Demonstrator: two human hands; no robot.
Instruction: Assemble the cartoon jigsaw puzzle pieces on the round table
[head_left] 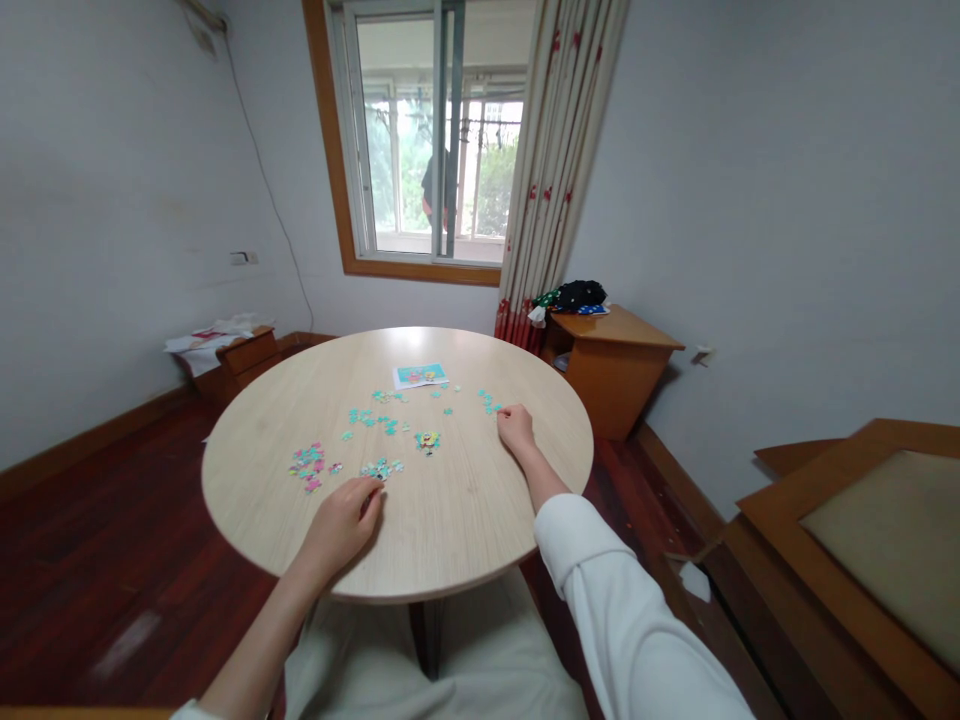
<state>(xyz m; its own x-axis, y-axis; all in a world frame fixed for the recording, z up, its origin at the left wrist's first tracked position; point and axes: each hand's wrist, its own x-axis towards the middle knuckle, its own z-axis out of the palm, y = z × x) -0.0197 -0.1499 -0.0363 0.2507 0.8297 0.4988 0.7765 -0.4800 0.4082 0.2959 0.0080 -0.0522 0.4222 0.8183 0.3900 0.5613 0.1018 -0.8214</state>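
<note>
On the round wooden table (465, 490), my left hand (341, 530) rests at the near edge of a small pile of puzzle pieces (384, 467). Its thumb stands apart from the bent fingers, and nothing shows between them. Farther to the right, my right hand (516, 430) is closed in a pinch, its fingertips on a teal puzzle piece (496, 408) beside a few other teal pieces (484, 397). A joined yellow and teal cluster (427, 440) lies between my hands. Pink and teal pieces (309, 463) are heaped at the left.
A picture card (420, 376) lies toward the table's far side, with scattered teal pieces (362, 416) in front of it. Beyond the table stand a wooden cabinet (622, 370) with cloths on top and a long curtain (559, 150). A wooden chair (847, 500) is at the right.
</note>
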